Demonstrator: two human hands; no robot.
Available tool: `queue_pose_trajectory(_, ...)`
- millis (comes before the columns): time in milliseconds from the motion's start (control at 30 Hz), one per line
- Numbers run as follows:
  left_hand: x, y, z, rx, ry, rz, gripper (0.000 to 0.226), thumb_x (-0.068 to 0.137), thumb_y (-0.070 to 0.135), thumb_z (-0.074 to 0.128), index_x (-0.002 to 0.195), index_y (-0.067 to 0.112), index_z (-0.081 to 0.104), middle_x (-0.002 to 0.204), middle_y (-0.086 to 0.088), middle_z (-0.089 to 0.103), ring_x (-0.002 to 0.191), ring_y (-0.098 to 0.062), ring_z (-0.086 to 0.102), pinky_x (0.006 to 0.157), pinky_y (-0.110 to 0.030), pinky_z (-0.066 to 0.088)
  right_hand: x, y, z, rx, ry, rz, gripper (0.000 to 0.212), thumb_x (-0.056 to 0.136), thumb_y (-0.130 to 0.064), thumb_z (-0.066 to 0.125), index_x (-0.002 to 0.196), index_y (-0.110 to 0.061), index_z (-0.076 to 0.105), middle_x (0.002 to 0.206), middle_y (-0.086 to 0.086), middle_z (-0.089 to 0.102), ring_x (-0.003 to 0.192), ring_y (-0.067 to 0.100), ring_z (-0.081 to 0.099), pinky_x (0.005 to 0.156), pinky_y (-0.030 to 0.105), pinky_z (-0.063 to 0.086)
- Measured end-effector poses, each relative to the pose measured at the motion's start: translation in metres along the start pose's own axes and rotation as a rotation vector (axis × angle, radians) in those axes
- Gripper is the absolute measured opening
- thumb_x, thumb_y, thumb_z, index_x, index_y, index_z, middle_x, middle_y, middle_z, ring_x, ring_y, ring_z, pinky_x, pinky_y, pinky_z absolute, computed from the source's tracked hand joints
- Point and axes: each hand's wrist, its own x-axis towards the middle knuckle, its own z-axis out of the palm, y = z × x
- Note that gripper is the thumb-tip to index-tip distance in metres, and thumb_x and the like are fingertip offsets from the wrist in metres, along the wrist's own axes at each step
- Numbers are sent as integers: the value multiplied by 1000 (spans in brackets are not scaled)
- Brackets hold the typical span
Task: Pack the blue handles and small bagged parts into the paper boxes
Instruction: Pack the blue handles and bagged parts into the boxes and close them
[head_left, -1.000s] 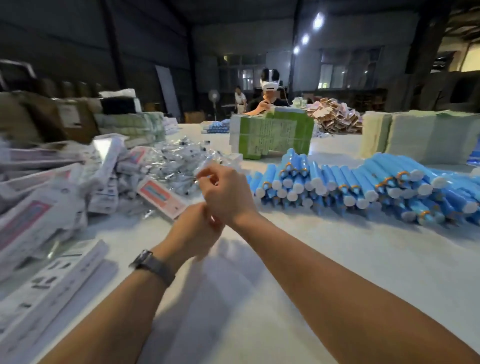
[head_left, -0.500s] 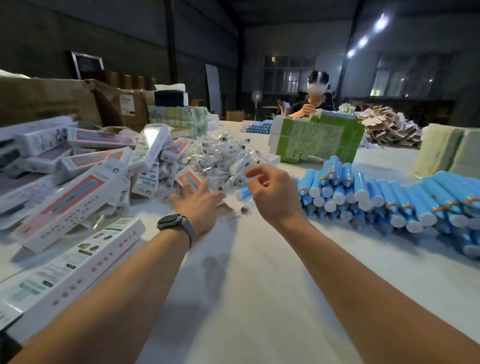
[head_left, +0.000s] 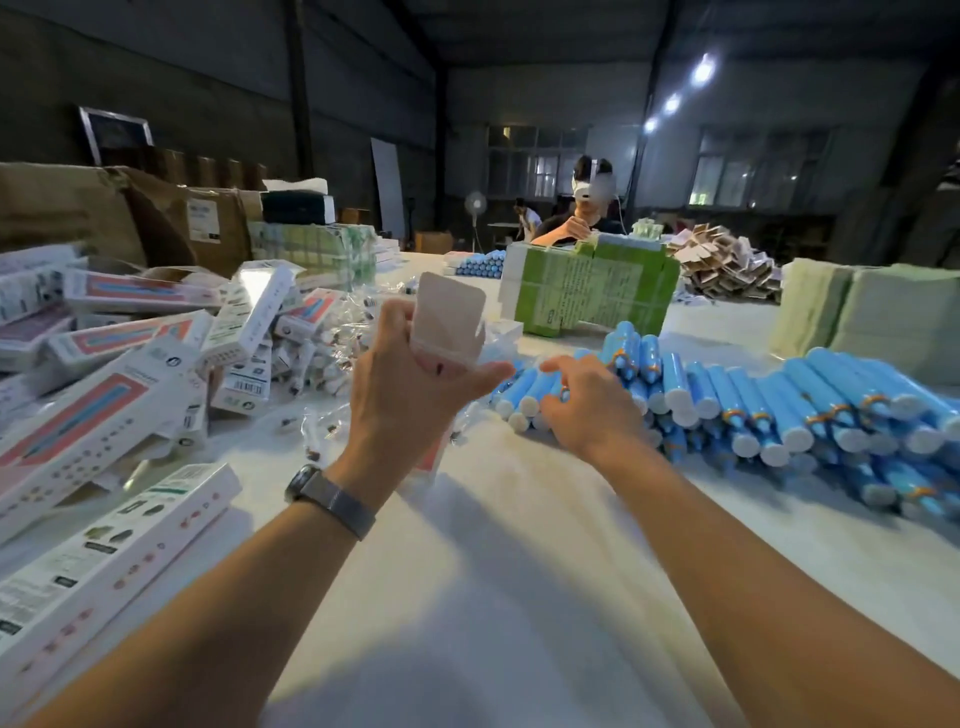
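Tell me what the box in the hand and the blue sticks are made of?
The box held by the left hand looks like thin matte cardboard: its open flap is flat and creased. The blue handles look like smooth plastic, slightly shiny, with white end caps. The right hand reaches over them.

A paper box is standing upright in the left hand, its end flap open above the fingers. Blue handles with white caps are lying piled just beyond and right of the right hand. Small bagged parts, seemingly clear packets, are heaped left of the held box.
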Motion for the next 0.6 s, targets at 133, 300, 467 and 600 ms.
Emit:
queue_pose_trajectory(133, -6, -6, -2, -263, 0, 4, 65, 52, 50, 91, 92, 34, 43, 75, 29, 63, 66, 8, 60, 56, -12, 49, 1, 8, 14, -336, -114, -30, 45, 92, -28, 50, 136, -35, 44, 135, 0, 38, 110, 31, 53, 89, 43, 46)
queue_pose_trajectory(300, -6, -17, 1, -401, 18, 18, 44, 82, 9, 74, 99, 29, 39, 78, 34, 60, 69, 7, 62, 57, -10, 50, 2, 14, 18, -486, -74, 65, 34, 91, -22, 51, 124, -30, 52, 130, 2, 42, 113, 29, 50, 81, 38, 42)
queue_pose_trajectory(467, -7, -18, 3, -401, 15, 49, 48, 76, 33, 79, 103, 34, 39, 80, 35, 56, 74, 5, 62, 62, -11, 51, 2, 15, 17, -505, 49, 3, 22, 95, -23, 48, 115, -22, 57, 118, 0, 54, 105, 28, 58, 74, 34, 36)
queue_pose_trajectory(600, -6, -20, 2, -432, 27, 26, 51, 68, 53, 69, 104, 33, 40, 82, 31, 56, 74, 1, 61, 65, -20, 55, 2, 14, 13, -486, 94, 3, 26, 96, -24, 47, 120, -25, 57, 120, 1, 53, 100, 30, 60, 69, 34, 34)
